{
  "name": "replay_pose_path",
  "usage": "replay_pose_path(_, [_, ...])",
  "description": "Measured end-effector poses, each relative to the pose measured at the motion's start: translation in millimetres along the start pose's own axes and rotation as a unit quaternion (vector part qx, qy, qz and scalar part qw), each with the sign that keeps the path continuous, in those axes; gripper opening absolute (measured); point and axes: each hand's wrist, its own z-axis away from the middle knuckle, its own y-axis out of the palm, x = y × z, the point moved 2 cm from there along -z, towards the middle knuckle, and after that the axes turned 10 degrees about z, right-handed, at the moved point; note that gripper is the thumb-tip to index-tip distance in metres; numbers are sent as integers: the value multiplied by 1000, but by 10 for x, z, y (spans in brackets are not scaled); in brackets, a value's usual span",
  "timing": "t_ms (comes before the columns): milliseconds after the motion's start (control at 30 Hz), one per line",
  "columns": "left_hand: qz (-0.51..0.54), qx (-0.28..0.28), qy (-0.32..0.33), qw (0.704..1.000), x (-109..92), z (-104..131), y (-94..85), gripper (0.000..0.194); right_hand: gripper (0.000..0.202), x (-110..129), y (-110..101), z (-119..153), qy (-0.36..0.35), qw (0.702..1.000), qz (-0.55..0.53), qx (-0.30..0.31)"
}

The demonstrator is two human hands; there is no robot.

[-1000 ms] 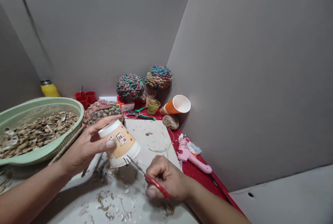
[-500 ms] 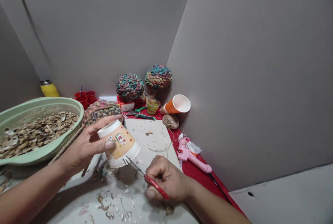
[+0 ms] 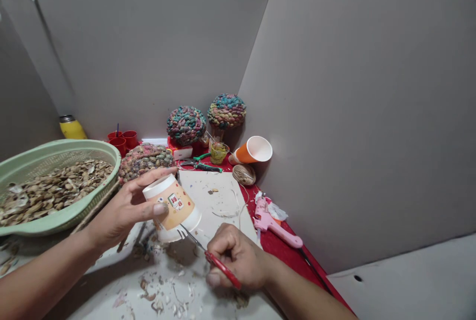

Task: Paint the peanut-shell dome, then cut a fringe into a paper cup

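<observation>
My left hand (image 3: 124,206) is closed around a paper cup (image 3: 174,206), thumb on its near side and fingers behind. The cup is pale orange with small printed pictures and white bands, tilted with its wide rim down and to the right. Several short slits run up from that rim. Red-handled scissors (image 3: 223,268) sit in my right hand (image 3: 238,255), which is closed on the handles. Their blades reach the cup's wall by the slits. Part of the handles is hidden by my fingers.
A green basket (image 3: 111,161) of shells stands left. Behind are nubbly coloured balls (image 3: 186,125), red cups (image 3: 130,139), pliers (image 3: 208,167) and a yellow bottle (image 3: 72,129). An orange cup (image 3: 245,154), twine roll (image 3: 244,174) and pink glue gun (image 3: 277,228) lie right. Scraps litter the board (image 3: 223,191).
The cup has shifted slightly right and down with my left hand and turned a little. The scissor blades remain at its rim, and my right hand has barely moved.
</observation>
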Motion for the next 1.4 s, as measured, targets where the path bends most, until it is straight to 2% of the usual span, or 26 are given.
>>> replay_pose_path(367, [5, -21, -6, 1000, 7, -1, -23, 60, 65, -12, -5, 15, 4, 1000, -15, 23])
replay_pose_path(567, [18, -52, 2, 998, 1, 12, -28, 64, 67, 10, -33, 26, -17, 999, -28, 4])
replay_pose_path(933, [10, -68, 9, 998, 9, 10, -52, 76, 67, -18, -37, 9, -10, 1000, -28, -7])
replay_pose_path(1133, [8, -72, 11, 997, 17, 23, -39, 66, 69, -41, -48, 14, -9, 999, -16, -28])
replay_pose_path(1400, [13, -82, 14, 996, 13, 20, 10, 58, 67, 12, -51, 7, 3, 1000, -14, -22])
